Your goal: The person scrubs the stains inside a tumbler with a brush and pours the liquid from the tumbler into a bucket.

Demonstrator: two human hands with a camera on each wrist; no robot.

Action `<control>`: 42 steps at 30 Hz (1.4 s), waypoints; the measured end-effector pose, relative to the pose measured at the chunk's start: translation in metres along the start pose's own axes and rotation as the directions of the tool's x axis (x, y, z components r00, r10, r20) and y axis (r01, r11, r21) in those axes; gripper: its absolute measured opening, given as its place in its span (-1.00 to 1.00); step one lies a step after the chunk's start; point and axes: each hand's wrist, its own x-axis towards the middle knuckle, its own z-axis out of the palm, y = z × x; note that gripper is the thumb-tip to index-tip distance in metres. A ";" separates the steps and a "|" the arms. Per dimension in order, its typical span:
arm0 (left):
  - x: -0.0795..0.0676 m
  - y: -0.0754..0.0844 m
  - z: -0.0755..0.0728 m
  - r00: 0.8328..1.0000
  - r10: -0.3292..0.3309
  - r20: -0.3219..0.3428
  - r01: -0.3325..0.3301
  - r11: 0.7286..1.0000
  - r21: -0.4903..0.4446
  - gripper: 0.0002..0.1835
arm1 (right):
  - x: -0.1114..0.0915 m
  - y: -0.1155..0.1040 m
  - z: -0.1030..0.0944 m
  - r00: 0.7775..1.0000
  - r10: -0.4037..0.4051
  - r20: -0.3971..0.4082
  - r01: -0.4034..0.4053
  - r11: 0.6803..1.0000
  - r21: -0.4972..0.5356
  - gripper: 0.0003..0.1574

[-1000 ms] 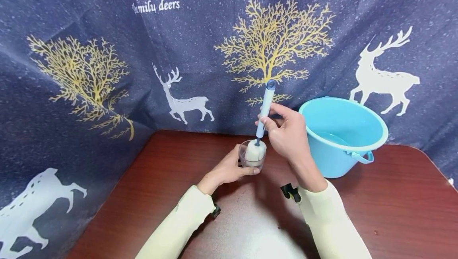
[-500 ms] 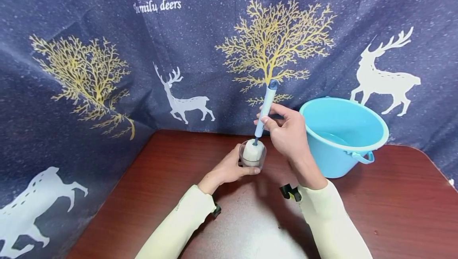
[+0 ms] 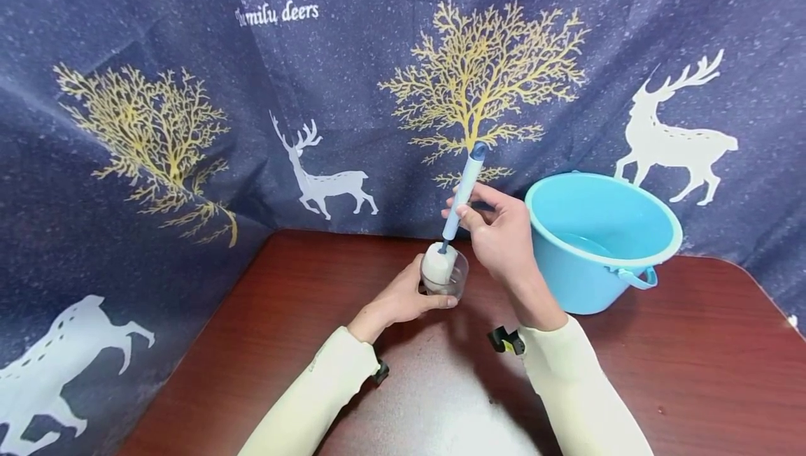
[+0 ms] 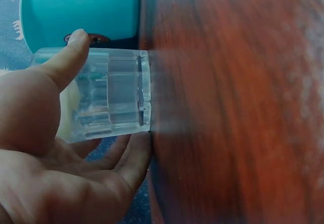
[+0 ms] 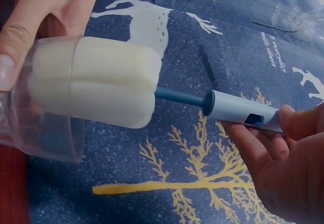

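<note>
A clear cup (image 4: 121, 92) stands upright on the table, and my left hand (image 3: 399, 295) grips it from the left, thumb on the near side. My right hand (image 3: 504, 236) pinches the light blue handle of a sponge cup brush (image 3: 462, 190) between thumb and fingers. In the right wrist view the white sponge head (image 5: 106, 79) sits partly inside the cup, its upper half above the rim. The brush leans, handle top to the right, and the sponge lies toward the cup's left side. The sponge's lower end shows only dimly through the clear wall.
Right of my right hand stands a light blue bucket (image 3: 569, 288) with a handle, some water visible inside. The table (image 3: 264, 344) is reddish-brown wood. A dark blue cloth (image 3: 352, 57) with deer and trees hangs behind it.
The sponge head has shifted left within the cup and rises slightly higher. My right hand has moved a little left with the brush, which leans more. My left hand and the cup stay put.
</note>
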 end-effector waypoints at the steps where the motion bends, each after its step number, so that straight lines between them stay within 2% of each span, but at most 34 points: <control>1: 0.000 0.000 0.000 1.000 0.000 -0.003 0.000 1.000 0.001 -0.06 | 0.000 0.001 0.001 1.000 -0.006 -0.001 0.006 1.000 0.006 -0.66; 12: 0.001 -0.002 0.000 0.999 0.035 -0.021 -0.034 0.999 0.043 0.03 | 0.002 0.010 0.004 0.999 -0.042 -0.016 0.043 0.997 0.058 -0.67; 19: 0.002 -0.004 0.000 0.999 0.029 -0.035 -0.027 0.998 0.060 0.06 | 0.003 0.013 0.006 0.997 -0.070 -0.015 0.071 0.995 0.065 -0.66; 25: 0.003 -0.005 0.000 0.999 0.010 -0.048 -0.008 0.999 0.042 0.00 | 0.003 0.013 0.007 0.995 -0.099 -0.015 0.100 0.993 0.070 -0.64; 32: 0.002 -0.001 0.001 0.998 -0.001 -0.061 0.005 0.998 0.059 -0.01 | 0.004 0.018 0.009 0.982 -0.187 -0.003 0.187 0.981 0.056 -0.63; 42: 0.002 -0.001 0.000 0.996 0.003 -0.090 0.009 0.990 0.138 -0.14 | 0.008 0.023 0.008 0.961 -0.269 0.059 0.270 0.963 -0.007 -0.69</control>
